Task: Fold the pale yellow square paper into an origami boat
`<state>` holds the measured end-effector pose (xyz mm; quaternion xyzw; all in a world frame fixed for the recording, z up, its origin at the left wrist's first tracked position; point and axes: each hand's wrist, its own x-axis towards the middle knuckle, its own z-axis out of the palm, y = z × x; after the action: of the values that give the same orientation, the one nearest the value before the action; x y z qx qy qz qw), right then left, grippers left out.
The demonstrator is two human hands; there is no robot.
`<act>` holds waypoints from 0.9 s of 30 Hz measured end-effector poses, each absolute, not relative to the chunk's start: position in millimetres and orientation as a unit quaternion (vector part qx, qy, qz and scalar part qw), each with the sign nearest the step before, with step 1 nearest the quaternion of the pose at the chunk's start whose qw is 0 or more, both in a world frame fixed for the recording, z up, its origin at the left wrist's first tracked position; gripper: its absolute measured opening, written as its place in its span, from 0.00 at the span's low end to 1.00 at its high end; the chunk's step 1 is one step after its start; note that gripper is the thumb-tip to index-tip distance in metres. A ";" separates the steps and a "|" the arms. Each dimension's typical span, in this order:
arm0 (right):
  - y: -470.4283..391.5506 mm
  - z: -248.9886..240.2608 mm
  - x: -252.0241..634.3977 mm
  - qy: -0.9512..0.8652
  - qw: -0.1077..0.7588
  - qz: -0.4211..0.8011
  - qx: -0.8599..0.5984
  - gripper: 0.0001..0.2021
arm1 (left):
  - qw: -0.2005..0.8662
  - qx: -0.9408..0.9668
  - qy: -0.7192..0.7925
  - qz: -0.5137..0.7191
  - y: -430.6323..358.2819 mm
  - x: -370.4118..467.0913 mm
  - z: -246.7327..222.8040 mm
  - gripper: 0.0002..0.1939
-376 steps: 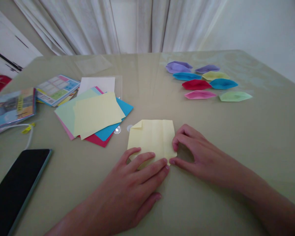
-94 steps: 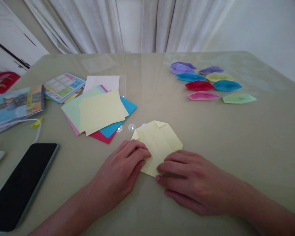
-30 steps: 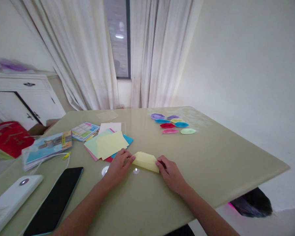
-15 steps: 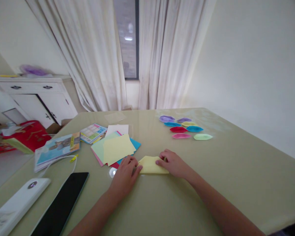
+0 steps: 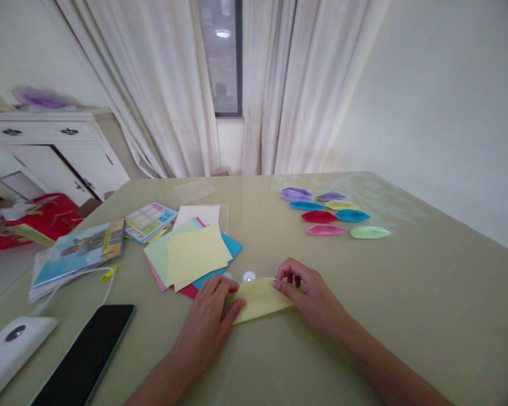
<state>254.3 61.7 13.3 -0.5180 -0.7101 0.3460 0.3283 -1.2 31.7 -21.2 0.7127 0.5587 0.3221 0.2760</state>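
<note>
A folded piece of yellow paper (image 5: 260,298) lies between my hands over the table, its right end tilted a little away from me. My left hand (image 5: 214,307) pinches its left end between thumb and fingers. At the other end, my right hand (image 5: 305,287) grips the upper right edge, thumb in front and fingers curled behind. Just left of it spreads a pile of coloured paper sheets (image 5: 198,256), yellow on top, with green, pink, blue and red showing beneath. Several folded paper boats (image 5: 319,216) in purple, blue, yellow, red, pink and green stand in rows at the back right.
On the left are a black phone (image 5: 84,355), a white power bank (image 5: 14,352) with a cable, a book (image 5: 82,254) and a colourful booklet (image 5: 150,221). A white sheet (image 5: 198,214) lies behind the paper pile. The table (image 5: 427,293) reaches towards curtains and a wall.
The yellow paper has turned, its left end now nearer me, and its peaked upper outline looks flatter. Both hands still hold it. The camera view has shifted and tilted slightly down.
</note>
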 end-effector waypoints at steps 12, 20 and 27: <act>57.9 8.1 250.2 -0.551 0.463 0.518 -0.463 0.18 | 0.498 0.493 0.527 0.480 23.3 -1.0 -9.1 0.17; 53.9 12.3 248.9 -0.569 0.481 0.486 -0.457 0.14 | 0.489 0.462 0.567 0.475 20.3 2.4 -3.6 0.21; 49.5 20.3 246.4 -0.496 0.492 0.525 -0.486 0.13 | 0.533 0.432 0.571 0.452 15.0 7.1 5.0 0.23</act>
<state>246.4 49.5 20.3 -0.4859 -0.4961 0.5252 0.4919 7.1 15.0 5.0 0.4318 0.5706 0.4520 0.5325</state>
